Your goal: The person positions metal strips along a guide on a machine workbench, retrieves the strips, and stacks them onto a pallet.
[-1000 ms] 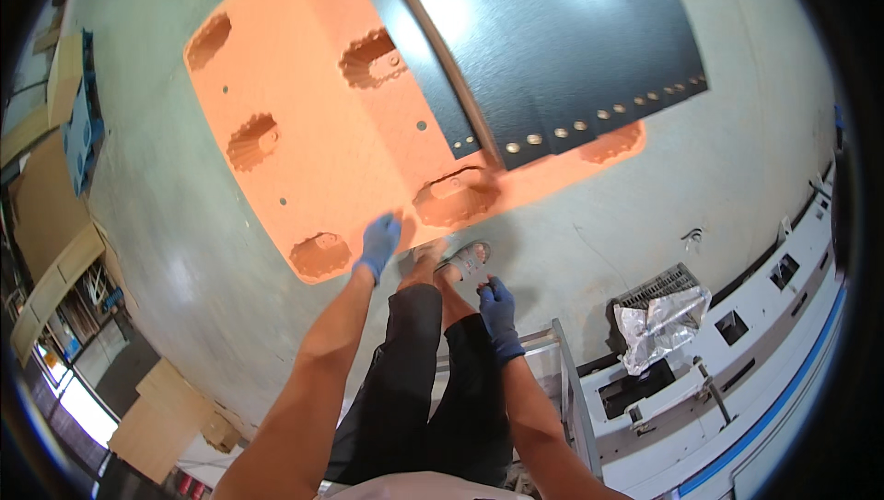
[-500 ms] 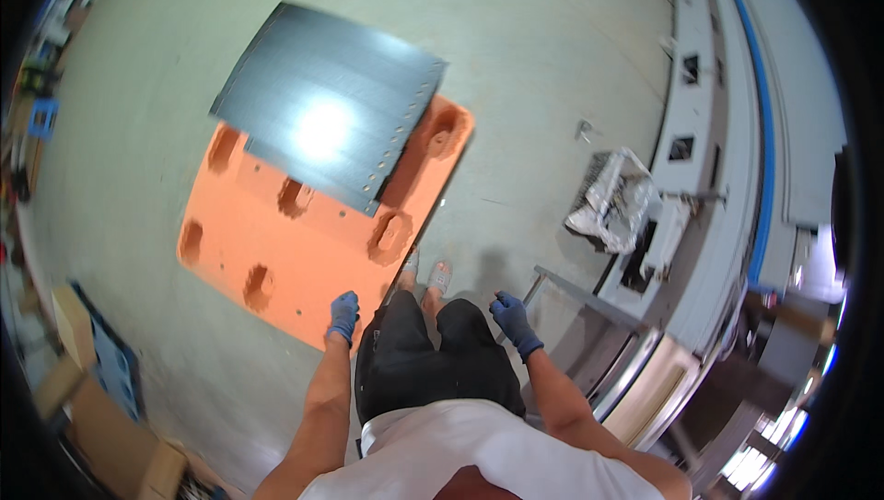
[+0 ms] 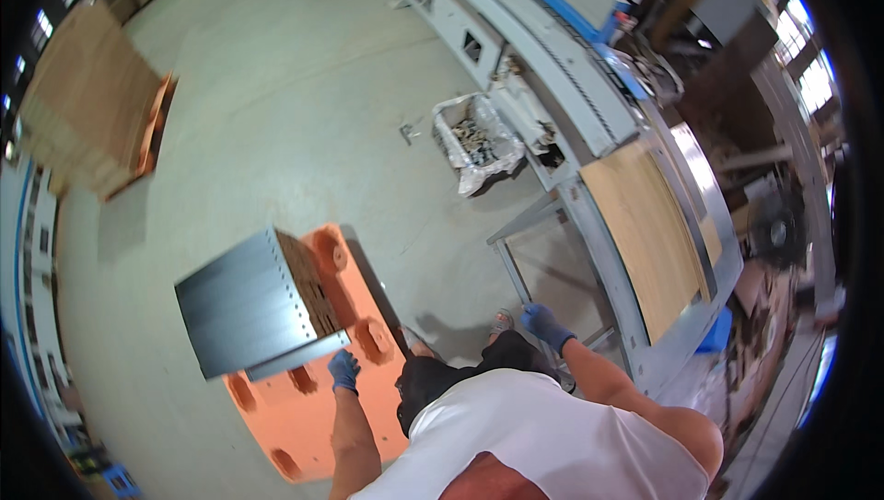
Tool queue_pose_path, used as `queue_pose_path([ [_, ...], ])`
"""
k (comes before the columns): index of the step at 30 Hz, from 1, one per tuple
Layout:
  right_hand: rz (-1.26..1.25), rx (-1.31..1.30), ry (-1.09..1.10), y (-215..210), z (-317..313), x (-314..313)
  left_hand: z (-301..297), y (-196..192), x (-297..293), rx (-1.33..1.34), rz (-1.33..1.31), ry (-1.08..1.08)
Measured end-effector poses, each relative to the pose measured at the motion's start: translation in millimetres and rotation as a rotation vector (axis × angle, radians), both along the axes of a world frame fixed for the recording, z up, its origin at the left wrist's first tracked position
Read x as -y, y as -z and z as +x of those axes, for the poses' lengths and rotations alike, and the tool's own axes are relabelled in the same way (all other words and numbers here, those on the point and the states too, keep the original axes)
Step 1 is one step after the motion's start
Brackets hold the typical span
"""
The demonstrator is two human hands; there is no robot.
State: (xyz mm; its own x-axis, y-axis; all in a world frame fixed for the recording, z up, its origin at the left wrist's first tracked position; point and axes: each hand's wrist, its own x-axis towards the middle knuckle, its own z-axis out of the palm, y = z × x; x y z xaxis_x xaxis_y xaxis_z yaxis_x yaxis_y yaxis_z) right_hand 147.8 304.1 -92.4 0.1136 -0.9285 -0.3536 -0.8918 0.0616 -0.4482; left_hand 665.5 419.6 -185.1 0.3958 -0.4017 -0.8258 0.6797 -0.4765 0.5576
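Lying near left fingers (image 3: 346, 365), stacked dark panels (image 3: 247, 311)

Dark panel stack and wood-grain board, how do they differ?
The dark panel stack is blackish; the wood-grain board is light tan. The stack sits on the orange pallet, the board on the gray bench. Pale dots edge the stack, not the board. Both lie flat.

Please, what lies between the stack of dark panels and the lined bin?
In the head view, a corner of the orange pallet and then grey floor lie between the stack and the bin.
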Motion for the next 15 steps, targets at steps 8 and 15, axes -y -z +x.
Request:
queue_pose_path([
  [8,-0.469,0.281,0.21,-58.1,-58.9,-33.0,-92.1,26.5,29.4,1.458,-0.042,1.842],
  [15,-0.751,0.139,0.345,-114.6,-136.6,-14.4,-157.1,10.7,5.2,0.205,-0.578,1.308],
])
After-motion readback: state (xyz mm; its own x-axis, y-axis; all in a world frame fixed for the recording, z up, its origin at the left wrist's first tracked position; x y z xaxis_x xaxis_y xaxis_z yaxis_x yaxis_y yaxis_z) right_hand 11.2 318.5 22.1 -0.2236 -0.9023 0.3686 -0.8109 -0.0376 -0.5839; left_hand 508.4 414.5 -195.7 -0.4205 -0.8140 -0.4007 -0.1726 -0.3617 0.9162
